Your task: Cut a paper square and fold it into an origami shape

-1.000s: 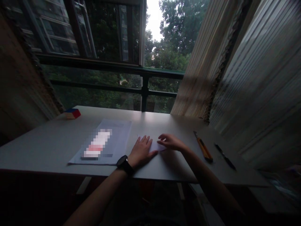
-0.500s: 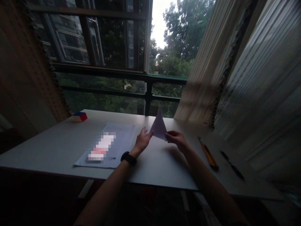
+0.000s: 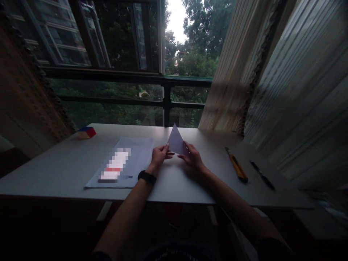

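A pale sheet of paper folded into a triangle is held up above the white table, its point facing the window. My left hand, with a dark watch on the wrist, pinches the paper's lower left corner between thumb and fingers. At the lower right edge, my right hand grips the same paper, its thumb below and its fingers along the side. To the left, printed sheets lie flat on the table, partly blurred out.
On the white table, a coloured cube sits at the far left corner. A yellow utility knife and a dark pen lie at the right. Beyond the table are a window railing and a curtain.
My right hand has moved its hold up along the paper's right side. The left fingers have closed on the left corner. The camera view has shifted slightly.
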Demonstrator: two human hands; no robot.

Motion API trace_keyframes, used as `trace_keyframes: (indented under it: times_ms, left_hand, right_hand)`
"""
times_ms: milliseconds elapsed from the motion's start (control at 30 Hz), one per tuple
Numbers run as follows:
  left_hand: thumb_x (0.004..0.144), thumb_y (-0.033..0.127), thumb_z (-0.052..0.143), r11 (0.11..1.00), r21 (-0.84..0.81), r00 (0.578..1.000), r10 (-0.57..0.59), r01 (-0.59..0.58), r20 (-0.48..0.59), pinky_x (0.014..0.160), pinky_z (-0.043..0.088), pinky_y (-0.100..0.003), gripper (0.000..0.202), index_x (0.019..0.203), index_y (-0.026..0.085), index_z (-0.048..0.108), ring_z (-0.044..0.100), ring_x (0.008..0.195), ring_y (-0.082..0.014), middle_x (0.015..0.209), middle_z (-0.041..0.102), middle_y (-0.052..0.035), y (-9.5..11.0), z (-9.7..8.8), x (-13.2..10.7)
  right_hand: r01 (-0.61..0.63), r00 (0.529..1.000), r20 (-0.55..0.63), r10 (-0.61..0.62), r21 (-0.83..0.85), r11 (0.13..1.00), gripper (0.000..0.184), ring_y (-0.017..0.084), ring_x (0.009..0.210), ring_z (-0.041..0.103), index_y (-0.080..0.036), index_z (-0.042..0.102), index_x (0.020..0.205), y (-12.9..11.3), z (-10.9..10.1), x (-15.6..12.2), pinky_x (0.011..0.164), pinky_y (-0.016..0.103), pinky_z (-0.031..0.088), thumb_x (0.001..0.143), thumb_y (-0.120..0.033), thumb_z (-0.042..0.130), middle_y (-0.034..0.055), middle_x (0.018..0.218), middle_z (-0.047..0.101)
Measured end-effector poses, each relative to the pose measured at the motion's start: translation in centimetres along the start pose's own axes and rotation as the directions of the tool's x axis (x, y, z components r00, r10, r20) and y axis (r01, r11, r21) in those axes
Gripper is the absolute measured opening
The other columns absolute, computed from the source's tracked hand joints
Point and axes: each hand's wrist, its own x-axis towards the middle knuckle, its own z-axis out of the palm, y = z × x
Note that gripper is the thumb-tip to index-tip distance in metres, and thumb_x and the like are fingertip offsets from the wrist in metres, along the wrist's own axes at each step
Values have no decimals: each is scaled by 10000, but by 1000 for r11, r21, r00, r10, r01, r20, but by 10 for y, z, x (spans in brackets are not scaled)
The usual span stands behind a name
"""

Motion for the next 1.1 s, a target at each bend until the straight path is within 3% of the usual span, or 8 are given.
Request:
trace_keyframes:
  times_ms: [233, 467, 567, 667, 767, 867, 967, 1100]
  left_hand:
    - [660, 398, 678, 1000, -14, 999, -4, 4, 37, 494, 499, -237, 316, 728, 102, 589, 637, 549, -163, 625, 627, -48, 2, -2, -5]
    - [549, 492, 713, 974, 196, 993, 106, -115, 58, 350, 305, -175, 409, 546, 117, 549, 493, 386, -87, 436, 535, -6, 2, -3, -5]
    - [566, 528, 683, 967, 214, 989, 124, -139, 81, 333, 257, -173, 429, 574, 119, 554, 433, 354, -65, 424, 509, 10, 3, -3, -4]
    - [575, 532, 676, 965, 213, 984, 133, -155, 117, 335, 261, -169, 429, 582, 122, 551, 416, 361, -54, 449, 516, 13, 3, -4, -4]
    - [578, 523, 678, 967, 199, 983, 136, -159, 123, 355, 327, -170, 437, 516, 132, 493, 425, 380, -52, 457, 479, 33, 2, -4, -3]
    - [588, 510, 680, 985, 145, 993, 79, -92, 92, 403, 431, -198, 431, 550, 140, 463, 536, 454, -100, 507, 476, 39, 0, -3, -3]
    - [620, 489, 671, 997, 83, 999, 0, -4, 49, 427, 480, -230, 394, 674, 142, 492, 622, 541, -162, 605, 542, 12, -1, -3, -2]
    - [683, 446, 638, 997, 78, 997, -1, 7, -81, 400, 456, -189, 337, 769, 143, 517, 622, 503, -140, 633, 565, 3, -2, -5, 0]
  right_hand:
    - [52, 997, 56, -45, -137, 989, 704, 285, 1007, 536, -193, 291, 1345, -1, 2, -5, 837, 417, 464, 732, -314, 615, 154, 1186, 490]
    - [42, 993, 105, -48, 51, 998, 787, 245, 939, 578, -199, 213, 1373, -14, 3, -8, 787, 398, 483, 716, -346, 620, 158, 1240, 480]
    - [-26, 997, 83, 11, 181, 983, 654, 209, 908, 596, -200, 285, 1347, -18, 2, -7, 767, 346, 484, 764, -319, 556, 126, 1207, 527]
    - [-132, 989, -27, 146, 283, 950, 400, 202, 833, 609, -181, 545, 1137, -16, 0, -3, 704, 304, 480, 775, -349, 525, 67, 1005, 637]
    - [-303, 923, -57, 380, 500, 811, 281, 168, 596, 584, -148, 643, 774, -10, -3, 4, 537, 265, 453, 733, -411, 554, 15, 674, 635]
    - [-389, 829, 38, 559, 757, 526, 258, 128, 479, 533, -142, 600, 675, -5, -11, 10, 468, 246, 434, 639, -392, 653, -4, 564, 593]
    - [-452, 782, 183, 595, 824, 341, 210, 119, 499, 555, -146, 585, 664, -1, -24, 12, 507, 238, 472, 585, -294, 710, 0, 572, 604]
    - [-613, 747, 426, 510, 739, 280, 192, 139, 571, 602, -139, 592, 703, 1, -34, 11, 603, 280, 518, 585, -223, 718, 21, 638, 637]
